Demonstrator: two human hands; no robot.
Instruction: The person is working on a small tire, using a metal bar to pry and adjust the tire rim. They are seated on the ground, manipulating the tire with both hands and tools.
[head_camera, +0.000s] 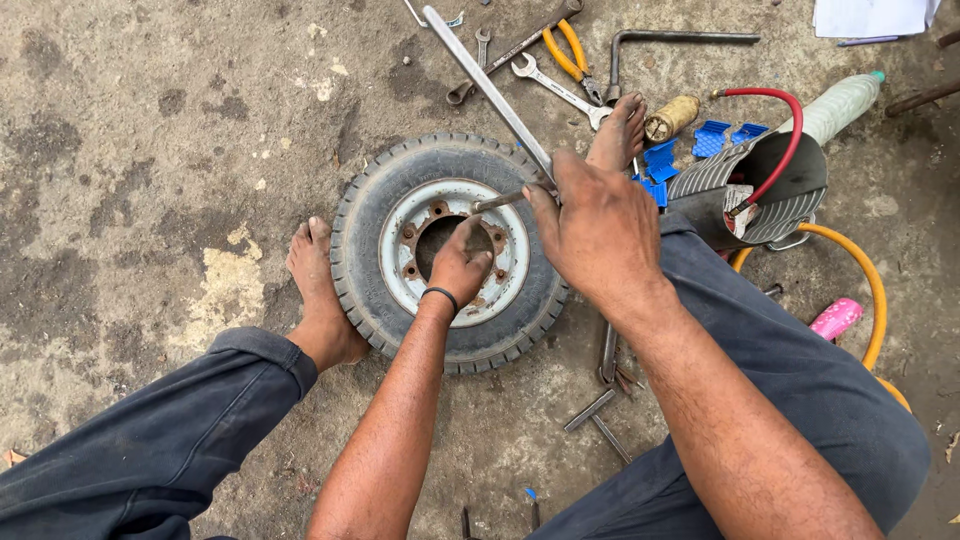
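A small black tyre (370, 215) on a rusty grey rim (400, 235) lies flat on the concrete between my bare feet. My left hand (458, 268) rests inside the rim's centre hole, fingers curled against the hub edge. My right hand (598, 232) is closed on a long flat metal bar (487, 88) that slants up and away to the left. A short metal rod (497, 201) pokes from under that hand toward the rim.
Spanners (553, 86), yellow-handled pliers (566, 52) and an L-shaped wrench (660, 42) lie beyond the tyre. To the right stand a cut rubber bucket (770, 190), blue clips (712, 138), a plastic bottle (838, 106), a yellow hose (872, 290) and a pink object (835, 318).
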